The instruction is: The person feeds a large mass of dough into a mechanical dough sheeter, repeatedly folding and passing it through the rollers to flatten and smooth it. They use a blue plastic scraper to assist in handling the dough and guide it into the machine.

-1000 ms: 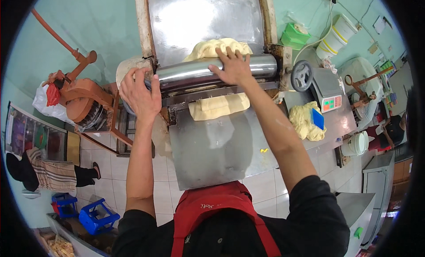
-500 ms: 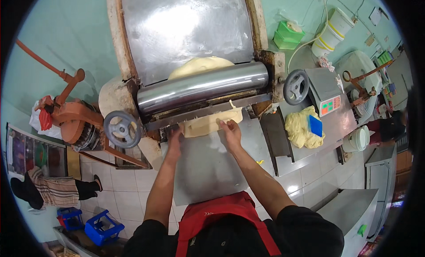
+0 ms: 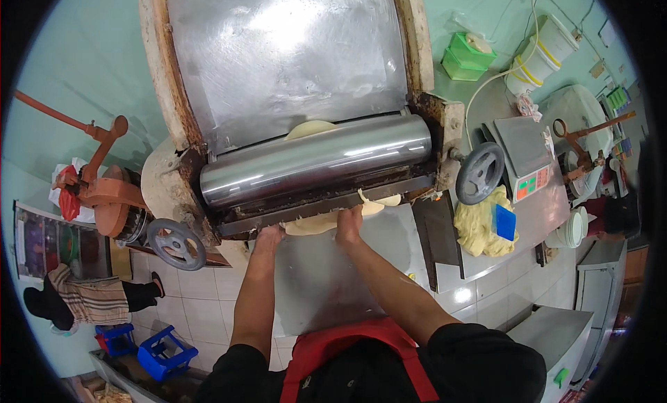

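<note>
A pale dough sheet (image 3: 313, 224) comes out below the front bar of a dough roller machine, under its wide steel roller (image 3: 319, 160). My right hand (image 3: 349, 224) is closed on the sheet near its middle, close beneath the bar. My left hand (image 3: 268, 237) is at the sheet's left end, its fingers hidden under the bar. Toward the right, a loose flap of dough (image 3: 381, 204) hangs out past my right hand. Behind the roller, a small rounded part of the dough (image 3: 310, 129) shows on the sloped metal plate (image 3: 292, 69).
Grey handwheels (image 3: 481, 174) flank the roller. On the right table lie a dough heap (image 3: 479, 229) with a blue scraper (image 3: 505, 223) and a scale (image 3: 524, 160). An orange machine (image 3: 111, 201) stands left. One person (image 3: 90, 295) is at far left, another (image 3: 615, 215) at far right.
Both hands have moved in toward the bar, and my left fingers have gone out of sight. Less dough shows behind the roller. The view has shifted slightly.
</note>
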A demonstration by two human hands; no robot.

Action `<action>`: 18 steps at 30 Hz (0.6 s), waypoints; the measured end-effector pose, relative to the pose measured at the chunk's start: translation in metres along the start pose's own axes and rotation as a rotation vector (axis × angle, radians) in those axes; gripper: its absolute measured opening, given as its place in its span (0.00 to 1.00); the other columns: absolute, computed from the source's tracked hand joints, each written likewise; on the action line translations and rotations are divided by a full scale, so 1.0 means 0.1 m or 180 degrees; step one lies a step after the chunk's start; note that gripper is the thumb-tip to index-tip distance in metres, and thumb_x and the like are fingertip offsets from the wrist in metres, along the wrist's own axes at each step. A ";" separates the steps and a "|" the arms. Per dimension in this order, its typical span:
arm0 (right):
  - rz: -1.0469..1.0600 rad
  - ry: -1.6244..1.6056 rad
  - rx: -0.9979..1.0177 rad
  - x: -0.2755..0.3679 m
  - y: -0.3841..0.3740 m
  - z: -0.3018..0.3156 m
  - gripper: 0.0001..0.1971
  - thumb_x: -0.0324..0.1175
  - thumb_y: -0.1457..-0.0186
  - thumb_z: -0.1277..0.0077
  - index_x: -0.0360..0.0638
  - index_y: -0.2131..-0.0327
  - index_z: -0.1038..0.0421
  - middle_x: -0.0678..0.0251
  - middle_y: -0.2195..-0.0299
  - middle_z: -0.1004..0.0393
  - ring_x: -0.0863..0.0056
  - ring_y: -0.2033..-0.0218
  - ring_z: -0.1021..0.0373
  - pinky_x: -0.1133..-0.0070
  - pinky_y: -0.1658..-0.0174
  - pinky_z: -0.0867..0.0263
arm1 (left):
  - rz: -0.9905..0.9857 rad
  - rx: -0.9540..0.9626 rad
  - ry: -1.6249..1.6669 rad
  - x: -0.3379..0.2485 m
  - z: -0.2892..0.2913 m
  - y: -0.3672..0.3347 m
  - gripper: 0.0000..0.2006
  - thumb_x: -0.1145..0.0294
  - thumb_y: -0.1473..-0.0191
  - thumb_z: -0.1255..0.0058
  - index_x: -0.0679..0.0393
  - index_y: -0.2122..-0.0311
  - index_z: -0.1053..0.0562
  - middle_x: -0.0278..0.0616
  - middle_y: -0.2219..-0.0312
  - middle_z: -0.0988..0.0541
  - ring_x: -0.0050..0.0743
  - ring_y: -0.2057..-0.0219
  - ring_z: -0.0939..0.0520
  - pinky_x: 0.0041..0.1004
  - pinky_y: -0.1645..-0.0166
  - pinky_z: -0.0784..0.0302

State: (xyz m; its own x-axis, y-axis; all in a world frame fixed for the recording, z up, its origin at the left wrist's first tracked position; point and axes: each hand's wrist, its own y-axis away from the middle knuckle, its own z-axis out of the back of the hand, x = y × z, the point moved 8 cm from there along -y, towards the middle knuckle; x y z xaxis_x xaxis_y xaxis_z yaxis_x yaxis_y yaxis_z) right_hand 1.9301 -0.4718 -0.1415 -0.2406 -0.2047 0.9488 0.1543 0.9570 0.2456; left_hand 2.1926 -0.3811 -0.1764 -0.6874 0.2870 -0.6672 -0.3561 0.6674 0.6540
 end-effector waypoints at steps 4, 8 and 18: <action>-0.0419 -0.0905 -0.0448 0.03 0.03 -0.37 0.28 0.45 0.37 0.44 0.36 0.42 0.37 0.55 0.45 0.29 0.62 0.44 0.30 0.64 0.43 0.31 | -0.0333 -0.0423 -0.0155 0.17 0.33 -0.18 0.34 0.47 0.36 0.51 0.57 0.32 0.36 0.43 0.37 0.28 0.44 0.37 0.28 0.53 0.34 0.34; -0.0739 0.0719 -0.0977 -0.15 -0.25 -0.06 0.22 0.44 0.37 0.46 0.38 0.47 0.31 0.59 0.53 0.22 0.57 0.53 0.24 0.62 0.49 0.27 | -0.0674 -0.0008 -0.0835 0.34 -0.04 0.33 0.31 0.56 0.40 0.43 0.60 0.36 0.31 0.43 0.44 0.22 0.40 0.44 0.21 0.44 0.40 0.26; -0.1413 -0.1640 0.1416 0.72 0.60 0.79 0.30 0.49 0.35 0.58 0.38 0.38 0.33 0.52 0.45 0.23 0.56 0.46 0.24 0.61 0.39 0.30 | -0.1269 0.1772 -0.3167 0.08 -0.87 3.19 0.34 0.64 0.60 0.28 0.62 0.45 0.24 0.46 0.53 0.16 0.34 0.52 0.16 0.34 0.45 0.21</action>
State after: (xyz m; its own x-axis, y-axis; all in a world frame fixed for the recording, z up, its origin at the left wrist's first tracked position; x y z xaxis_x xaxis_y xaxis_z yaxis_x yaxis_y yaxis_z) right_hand 1.8466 -0.4133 -0.0745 -0.6174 -0.5679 0.5443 -0.4286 0.8231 0.3727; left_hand 2.0192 -0.2257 0.0578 0.2841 0.2336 -0.9299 0.0577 0.9639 0.2598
